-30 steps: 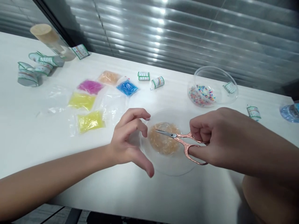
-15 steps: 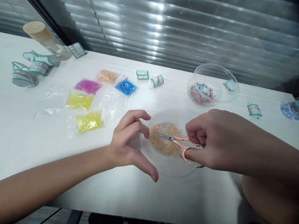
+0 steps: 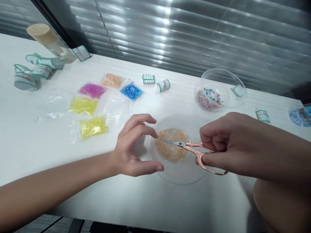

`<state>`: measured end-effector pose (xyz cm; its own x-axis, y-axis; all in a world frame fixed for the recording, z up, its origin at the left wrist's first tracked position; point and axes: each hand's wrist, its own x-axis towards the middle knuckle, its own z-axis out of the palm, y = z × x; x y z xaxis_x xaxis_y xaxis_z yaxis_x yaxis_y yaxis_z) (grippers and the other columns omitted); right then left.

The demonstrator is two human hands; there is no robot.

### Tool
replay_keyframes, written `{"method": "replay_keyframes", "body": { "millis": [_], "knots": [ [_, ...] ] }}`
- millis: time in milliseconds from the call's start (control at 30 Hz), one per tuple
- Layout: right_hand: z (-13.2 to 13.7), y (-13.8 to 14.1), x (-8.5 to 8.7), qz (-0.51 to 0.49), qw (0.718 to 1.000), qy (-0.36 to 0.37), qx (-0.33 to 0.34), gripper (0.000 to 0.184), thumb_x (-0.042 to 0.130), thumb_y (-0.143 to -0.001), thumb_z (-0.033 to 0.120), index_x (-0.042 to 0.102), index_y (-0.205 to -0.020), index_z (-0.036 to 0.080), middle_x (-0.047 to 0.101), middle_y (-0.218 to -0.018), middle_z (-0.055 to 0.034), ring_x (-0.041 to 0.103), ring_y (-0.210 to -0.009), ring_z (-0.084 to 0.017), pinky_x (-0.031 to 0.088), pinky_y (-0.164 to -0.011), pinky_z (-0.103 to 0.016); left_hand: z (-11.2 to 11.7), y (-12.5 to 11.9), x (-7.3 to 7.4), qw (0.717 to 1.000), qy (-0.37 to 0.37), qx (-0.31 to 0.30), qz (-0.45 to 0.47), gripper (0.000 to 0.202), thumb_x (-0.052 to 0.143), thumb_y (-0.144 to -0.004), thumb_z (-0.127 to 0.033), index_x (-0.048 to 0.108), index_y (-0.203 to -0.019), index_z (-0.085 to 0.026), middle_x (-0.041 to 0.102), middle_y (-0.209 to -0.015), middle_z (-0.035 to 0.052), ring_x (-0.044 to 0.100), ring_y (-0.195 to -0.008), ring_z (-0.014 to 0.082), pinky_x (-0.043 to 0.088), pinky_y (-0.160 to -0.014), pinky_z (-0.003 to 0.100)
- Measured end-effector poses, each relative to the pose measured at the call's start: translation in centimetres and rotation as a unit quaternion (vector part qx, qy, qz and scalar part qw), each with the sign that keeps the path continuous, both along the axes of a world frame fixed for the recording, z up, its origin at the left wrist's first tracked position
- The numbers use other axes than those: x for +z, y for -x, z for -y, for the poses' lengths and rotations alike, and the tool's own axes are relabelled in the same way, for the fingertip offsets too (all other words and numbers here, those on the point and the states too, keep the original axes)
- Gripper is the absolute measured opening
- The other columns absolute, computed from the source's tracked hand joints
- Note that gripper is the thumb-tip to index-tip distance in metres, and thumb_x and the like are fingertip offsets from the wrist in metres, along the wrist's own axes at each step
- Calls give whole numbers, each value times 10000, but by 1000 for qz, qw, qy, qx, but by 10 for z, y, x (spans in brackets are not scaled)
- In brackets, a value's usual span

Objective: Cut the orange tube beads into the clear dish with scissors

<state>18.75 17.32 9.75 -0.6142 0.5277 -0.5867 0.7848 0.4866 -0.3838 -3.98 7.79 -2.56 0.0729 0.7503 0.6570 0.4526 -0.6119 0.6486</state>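
Fingers of my right hand (image 3: 225, 142) are in the loops of copper-handled scissors (image 3: 191, 147), whose blades are together and point left. Beneath the blades, a clear plastic bowl (image 3: 179, 176) holds an orange, glossy, gel-like mass (image 3: 173, 150). My left hand (image 3: 137, 145) is curved at the bowl's left rim, thumb and fingers apart, with nothing between them. Left of it lie two yellow packets (image 3: 93, 127), a magenta packet (image 3: 92, 90), an orange packet (image 3: 112, 80) and a blue packet (image 3: 131, 91). Several clear empty bags lie among them.
A clear tub (image 3: 243, 100) with multicoloured beads stands at back right, near a bottle (image 3: 301, 116). Small printed packets (image 3: 163, 85) lie scattered. A wooden-lidded jar (image 3: 52, 42) stands at back left, before window blinds (image 3: 157, 32).
My right hand and the scissors have shifted slightly right. My left thumb has risen a little closer to its fingers. The bowl has stayed in place.
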Motion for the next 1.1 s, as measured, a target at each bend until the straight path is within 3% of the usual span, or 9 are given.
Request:
{"method": "replay_keyframes", "body": {
  "millis": [100,167,367,467,700,900,1100],
  "knots": [
    [-6,-5,6,-19,991,122,-52,261,666,-737,337,513,-573,204,531,-488,42,426,-460,-92,264,-396,-238,2,1,5,1000,14,-2,4,423,759,-677,-352,614,-1039,-189,555,-1126,116,567,-1010,246,521,-834,402],
    [-8,-6,8,-36,980,177,-86,271,682,-721,310,494,-561,197,525,-480,42,422,-468,-91,282,-411,-228,2,0,6,1000,11,2,7,404,746,-668,-272,622,-1042,-184,558,-1119,115,569,-1010,245,527,-833,400],
    [-11,-1,10,-64,947,267,-170,325,762,-649,241,469,-520,188,450,-446,63,373,-442,-72,291,-424,-201,1,-2,5,1000,7,11,14,319,713,-711,-197,644,-1022,-182,572,-1098,105,571,-1003,233,525,-836,405],
    [-12,-1,11,-80,932,301,-186,342,789,-629,187,467,-512,182,406,-444,77,321,-441,-57,293,-434,-193,1,-2,6,1000,-9,12,17,279,726,-717,-190,653,-986,-180,575,-1090,104,572,-976,215,524,-771,365],
    [-15,-3,10,-92,927,322,-170,380,790,-672,216,446,-514,181,345,-459,83,294,-461,-56,293,-455,-197,-1,-3,5,999,-29,18,20,196,739,-746,-166,658,-924,-167,588,-1054,104,580,-938,200,508,-716,348],
    [-16,-3,5,-104,930,317,-156,350,773,-688,242,467,-524,194,282,-490,82,258,-482,-63,319,-459,-204,-1,-1,5,999,-33,25,1,177,748,-773,-235,659,-924,-208,589,-1044,80,594,-940,205,542,-718,370],
    [-18,-2,5,-104,931,319,-142,336,734,-717,238,459,-528,192,262,-468,89,210,-454,-48,211,-415,-199,-1,-1,6,999,-39,10,-5,167,748,-787,-236,671,-928,-187,579,-1050,90,591,-951,204,542,-732,373]
  ]
}}
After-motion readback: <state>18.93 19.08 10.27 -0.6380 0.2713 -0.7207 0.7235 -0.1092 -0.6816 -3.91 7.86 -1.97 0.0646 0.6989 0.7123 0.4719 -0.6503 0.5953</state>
